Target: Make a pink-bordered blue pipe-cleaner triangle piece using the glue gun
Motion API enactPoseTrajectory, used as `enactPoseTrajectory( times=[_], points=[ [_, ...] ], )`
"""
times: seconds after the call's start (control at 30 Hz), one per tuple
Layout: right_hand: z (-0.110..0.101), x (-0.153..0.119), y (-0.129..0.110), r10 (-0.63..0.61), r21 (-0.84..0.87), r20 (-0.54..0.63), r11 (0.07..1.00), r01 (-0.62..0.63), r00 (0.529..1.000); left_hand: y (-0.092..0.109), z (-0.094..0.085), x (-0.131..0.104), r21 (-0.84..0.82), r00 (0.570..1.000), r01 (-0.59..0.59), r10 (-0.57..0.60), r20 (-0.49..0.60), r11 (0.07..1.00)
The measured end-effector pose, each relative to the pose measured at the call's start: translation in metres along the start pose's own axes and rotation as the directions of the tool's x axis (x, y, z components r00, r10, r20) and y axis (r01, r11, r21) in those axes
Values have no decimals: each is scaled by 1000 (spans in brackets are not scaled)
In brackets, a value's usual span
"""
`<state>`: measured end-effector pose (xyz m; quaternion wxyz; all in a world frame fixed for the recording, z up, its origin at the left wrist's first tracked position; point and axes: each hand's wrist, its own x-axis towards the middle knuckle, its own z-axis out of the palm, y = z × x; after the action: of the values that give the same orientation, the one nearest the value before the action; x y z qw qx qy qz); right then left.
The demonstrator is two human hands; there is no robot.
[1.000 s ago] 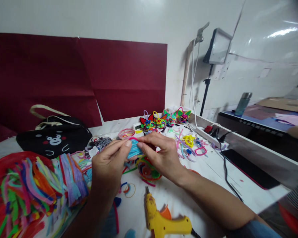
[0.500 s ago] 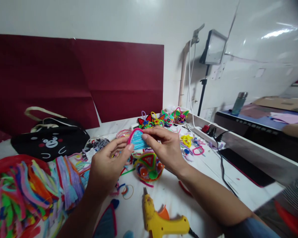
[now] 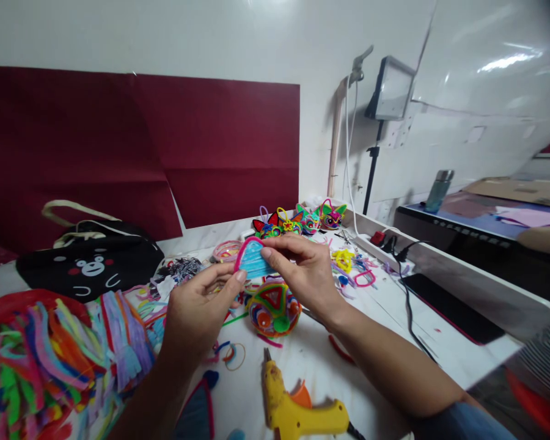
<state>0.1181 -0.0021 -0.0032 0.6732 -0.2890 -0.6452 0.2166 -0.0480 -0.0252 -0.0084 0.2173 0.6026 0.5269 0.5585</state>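
A blue ear-shaped piece with a pink edge (image 3: 253, 259) is held up between my two hands. My left hand (image 3: 202, 305) pinches its lower left edge with thumb and fingers. On its right side, my right hand (image 3: 303, 269) grips it between thumb and fingers. Just below stands a round multicoloured pipe-cleaner head (image 3: 274, 310) with orange eyes and a green nose, touched by neither hand as far as I can see. A yellow glue gun (image 3: 297, 409) lies in front of it. Another blue ear piece with a pink edge (image 3: 196, 409) lies beside my left forearm.
A red tray (image 3: 9, 299) of colourful strips and a black bag (image 3: 91, 266) are at left. Several finished heads (image 3: 309, 220) stand at the back. Scraps, a power strip (image 3: 379, 243) and a black phone-like slab (image 3: 451, 308) lie right. Another person's hand (image 3: 543, 240) shows far right.
The view has shifted slightly. Both hands keep hold of the blue piece, which has barely moved. At far right, the other person's hand is now more visible.
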Motion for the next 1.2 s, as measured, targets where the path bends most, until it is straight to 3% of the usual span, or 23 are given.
enactPoseTrajectory(
  times=[0.2, 0.9, 1.2],
  points=[
    [1, -1, 0, -17, 25, 5, 1000, 17, 1000, 1, 3, -3, -126, 997, 75, -76, -6, 989],
    [2, -3, 3, 46, 40, 34, 998, -47, 998, -2, 7, -1, -179, 993, 110, -117, -24, 978],
    [2, -2, 4, 69, 54, 39, 996, -71, 997, -1, 6, 0, -261, 990, 132, -117, 74, 956]
  ],
)
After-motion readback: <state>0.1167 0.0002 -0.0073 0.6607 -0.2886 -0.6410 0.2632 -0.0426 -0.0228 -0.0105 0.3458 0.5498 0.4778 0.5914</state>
